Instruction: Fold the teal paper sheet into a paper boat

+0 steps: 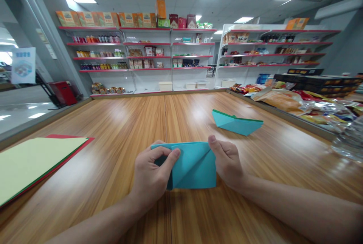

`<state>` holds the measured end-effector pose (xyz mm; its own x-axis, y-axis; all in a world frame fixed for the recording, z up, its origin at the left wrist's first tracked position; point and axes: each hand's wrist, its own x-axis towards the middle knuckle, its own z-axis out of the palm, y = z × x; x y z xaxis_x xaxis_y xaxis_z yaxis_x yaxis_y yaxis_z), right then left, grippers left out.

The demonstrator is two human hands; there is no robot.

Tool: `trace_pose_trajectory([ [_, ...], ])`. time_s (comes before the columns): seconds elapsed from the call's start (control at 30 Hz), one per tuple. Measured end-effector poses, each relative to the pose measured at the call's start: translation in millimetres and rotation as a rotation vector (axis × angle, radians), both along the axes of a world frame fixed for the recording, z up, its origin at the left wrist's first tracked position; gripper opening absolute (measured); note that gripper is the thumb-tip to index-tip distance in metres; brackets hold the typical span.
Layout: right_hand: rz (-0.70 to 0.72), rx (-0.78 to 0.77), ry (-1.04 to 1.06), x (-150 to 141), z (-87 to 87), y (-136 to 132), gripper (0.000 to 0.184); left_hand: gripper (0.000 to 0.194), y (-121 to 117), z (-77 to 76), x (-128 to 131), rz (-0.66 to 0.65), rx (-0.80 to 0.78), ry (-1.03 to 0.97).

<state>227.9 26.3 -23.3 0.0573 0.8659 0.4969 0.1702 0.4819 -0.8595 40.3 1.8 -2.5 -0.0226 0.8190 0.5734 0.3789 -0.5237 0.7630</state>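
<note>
A folded piece of blue paper is held up between both hands, just above the wooden table. My left hand pinches its left side, thumb on the near face and fingers behind. My right hand grips the upper right corner, with the thumb on top and the fingers curled. A diagonal crease crosses the near face of the paper. Beyond my right hand, a folded paper boat, blue with a green upper edge, rests on the table.
Stacked sheets of pale yellow, green and red paper lie at the left of the wooden table. A clear plastic bottle stands at the right edge. Packaged snacks and black boxes lie past the right edge. Stocked shelves line the back.
</note>
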Motion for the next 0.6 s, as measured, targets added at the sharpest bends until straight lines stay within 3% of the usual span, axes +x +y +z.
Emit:
trace_pose_trajectory([
  [0.17,0.083,0.002,-0.085,2.9,0.9,0.2,0.051,0.029,1.3,-1.1,-0.8,0.002,-0.023,-0.009],
  [0.27,0.146,0.021,-0.223,4.9,5.3,-1.9,0.038,0.029,1.9,-1.9,-1.5,-0.002,-0.029,-0.009],
  [0.37,0.094,0.009,-0.222,5.1,7.5,-2.8,0.028,0.029,2.2,-2.2,-1.9,-0.014,-0.038,-0.016],
  [0.6,0.066,0.028,-0.224,4.8,7.4,-3.5,0.034,0.029,2.7,-0.6,-2.6,-0.028,-0.035,-0.018],
])
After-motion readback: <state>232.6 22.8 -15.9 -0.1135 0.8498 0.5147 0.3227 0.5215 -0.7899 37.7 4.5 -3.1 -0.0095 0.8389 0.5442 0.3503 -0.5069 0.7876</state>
